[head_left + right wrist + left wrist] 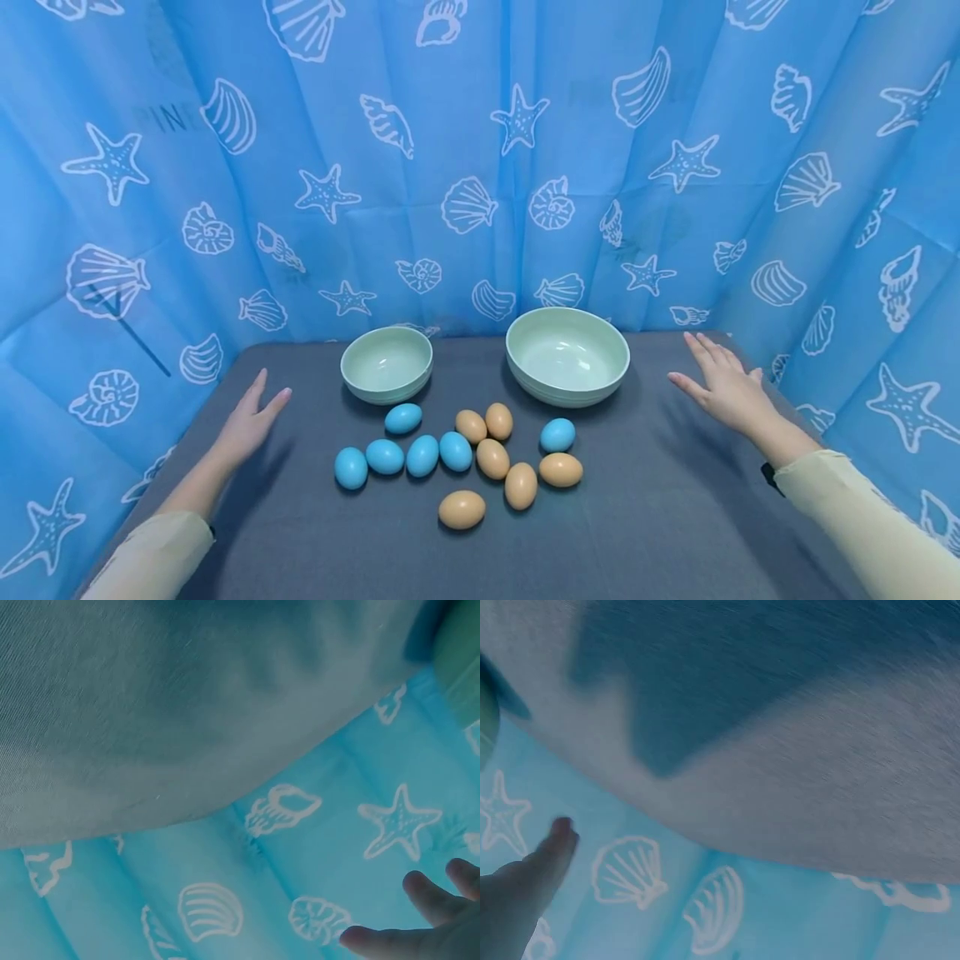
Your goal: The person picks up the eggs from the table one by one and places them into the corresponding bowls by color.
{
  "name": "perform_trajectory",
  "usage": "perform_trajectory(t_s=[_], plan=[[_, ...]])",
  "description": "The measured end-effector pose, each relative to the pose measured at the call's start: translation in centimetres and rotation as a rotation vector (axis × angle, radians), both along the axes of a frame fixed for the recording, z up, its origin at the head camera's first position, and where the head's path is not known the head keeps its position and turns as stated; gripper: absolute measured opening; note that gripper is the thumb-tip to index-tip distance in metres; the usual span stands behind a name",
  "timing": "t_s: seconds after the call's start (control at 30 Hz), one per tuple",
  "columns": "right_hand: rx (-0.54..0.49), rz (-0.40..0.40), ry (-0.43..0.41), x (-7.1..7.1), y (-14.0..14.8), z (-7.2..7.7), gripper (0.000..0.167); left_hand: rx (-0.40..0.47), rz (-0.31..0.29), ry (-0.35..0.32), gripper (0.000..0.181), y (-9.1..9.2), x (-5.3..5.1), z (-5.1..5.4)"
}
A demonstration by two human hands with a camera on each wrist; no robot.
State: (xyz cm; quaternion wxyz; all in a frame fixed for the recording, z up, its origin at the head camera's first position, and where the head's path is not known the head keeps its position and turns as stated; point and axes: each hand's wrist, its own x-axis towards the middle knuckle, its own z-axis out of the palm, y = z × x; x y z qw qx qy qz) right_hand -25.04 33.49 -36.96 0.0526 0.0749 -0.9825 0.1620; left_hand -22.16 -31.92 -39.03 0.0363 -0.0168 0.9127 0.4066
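My left hand (247, 425) is held over the left side of the grey table, fingers extended, holding nothing. On the right, my right hand (731, 392) hovers with its fingers spread, also holding nothing. Between them lie several blue eggs (423, 456) and several tan eggs (492, 459), with one blue egg (557, 435) apart at the right beside a tan egg (561, 470). Behind the eggs stand a smaller pale green bowl (386, 364) at the left and a larger one (567, 357) at the right; no eggs show inside either.
A blue curtain (450, 167) with white shell and starfish prints surrounds the back and sides of the grey table (637, 533). The table's back edge runs just behind both bowls. In the wrist views, part of a green bowl shows at the frame's side.
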Motion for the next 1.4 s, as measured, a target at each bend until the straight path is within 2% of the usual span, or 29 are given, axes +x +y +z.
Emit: perform_trajectory(t_s=[0.2, 0.43, 0.63, 0.83, 1.13, 1.4], plan=[[-0.065, 0.084, 0.096, 1.0, -2.0, -0.7, 0.077, 0.064, 0.015, -0.044, 0.080, 2.2, -0.6, -0.5], [-0.098, 0.168, 0.215, 1.6, -3.3, -1.9, 0.063, 0.207, -0.012, -0.118, 0.088, 3.6, -1.6, -1.3], [-0.161, 0.184, 0.186, 2.1, -4.0, -2.3, 0.061, 0.287, 0.012, -0.158, 0.088, 4.7, -2.4, -1.5], [-0.218, 0.193, 0.142, 2.7, -5.1, -2.5, 0.062, 0.355, 0.011, -0.183, 0.084, 5.3, -3.3, -1.4], [-0.290, 0.239, 0.093, 3.6, -6.2, -2.7, 0.057, 0.383, -0.006, -0.197, 0.081, 6.2, -4.6, -1.0], [-0.313, 0.266, 0.067, 3.6, -7.0, -2.9, 0.058, 0.408, 0.022, -0.209, 0.080, 6.5, -5.5, -1.3]])
